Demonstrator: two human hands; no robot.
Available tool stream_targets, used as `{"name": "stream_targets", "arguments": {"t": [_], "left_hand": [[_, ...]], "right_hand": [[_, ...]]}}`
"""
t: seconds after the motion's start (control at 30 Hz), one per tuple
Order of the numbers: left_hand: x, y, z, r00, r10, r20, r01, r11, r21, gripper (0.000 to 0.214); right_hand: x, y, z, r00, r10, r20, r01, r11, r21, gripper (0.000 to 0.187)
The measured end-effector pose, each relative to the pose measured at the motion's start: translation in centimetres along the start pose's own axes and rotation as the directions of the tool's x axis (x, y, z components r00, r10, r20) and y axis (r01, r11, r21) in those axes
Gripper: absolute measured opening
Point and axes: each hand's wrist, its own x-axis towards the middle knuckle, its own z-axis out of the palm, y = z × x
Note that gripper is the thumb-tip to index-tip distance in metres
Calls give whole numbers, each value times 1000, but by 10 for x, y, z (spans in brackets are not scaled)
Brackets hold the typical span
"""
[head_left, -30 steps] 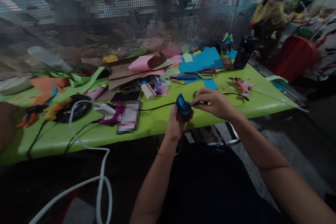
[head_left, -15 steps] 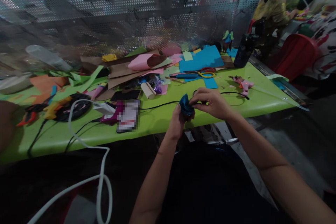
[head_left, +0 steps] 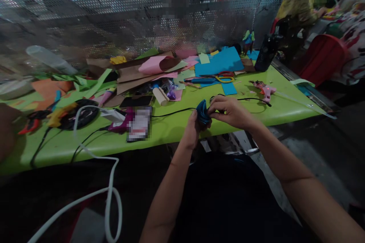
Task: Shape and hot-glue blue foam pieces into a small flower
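Observation:
A small blue layered paper piece (head_left: 202,112), curled like a flower, is held over the near edge of the green table. My left hand (head_left: 194,129) is closed around its lower left side, fingers partly hidden behind it. My right hand (head_left: 228,111) pinches at its right edge with thumb and fingertips. Whether those fingertips grip the paper or only touch it is hard to see. Behind the hands a black cable (head_left: 173,114) crosses the table. To the right lies a pink glue gun (head_left: 265,92) with a small red light.
Scissors with red and yellow handles (head_left: 225,77) lie beside blue paper sheets (head_left: 218,62). A dark bottle (head_left: 265,53) stands at the back right. A phone (head_left: 139,124) and a white cable (head_left: 111,174) are on the left. A co-worker (head_left: 299,7) sits beyond.
The blue paper piece has turned slightly in my hands, showing more of its layered folds. Both hands stay in nearly the same place; the camera view shifts a little.

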Motion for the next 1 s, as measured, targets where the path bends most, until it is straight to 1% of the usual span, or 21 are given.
{"name": "stream_targets", "arguments": {"t": [0.13,0.27,0.33,0.4,0.47,0.57,0.7,0.87,0.93,1.0], "left_hand": [[1,-1,0,1000,-10,-29,9,1000,-28,44],[3,-4,1,997,11,-82,-14,1000,-28,44],[4,-7,0,993,30,-112,-30,1000,0,44],[7,-11,-1,990,58,-125,-55,998,24,42],[9,-17,-4,990,91,-110,-85,995,52,43],[9,-24,-7,984,159,-83,-148,981,124,45],[4,-24,-5,970,235,-64,-214,947,239,44],[0,-18,-3,962,272,8,-263,923,281,49],[1,-17,-4,956,292,27,-283,898,337,50],[2,-18,-6,952,303,45,-295,869,396,48]], "right_hand": [[-1,0,-1,1000,1,-9,-1,1000,-6,13],[-3,-4,-3,995,37,-93,-35,999,31,19],[-4,-7,-1,988,50,-144,-44,998,48,12],[-6,-10,2,986,41,-164,-35,998,44,5],[-8,-13,7,986,30,-162,-28,999,17,5],[-11,-14,17,984,48,-172,-58,997,-55,11],[-13,-11,25,972,76,-224,-108,985,-131,13],[-16,-4,28,923,94,-374,-136,987,-89,9],[-17,-3,28,911,111,-397,-150,986,-68,8],[-18,-2,28,909,122,-398,-154,987,-49,8]]}}
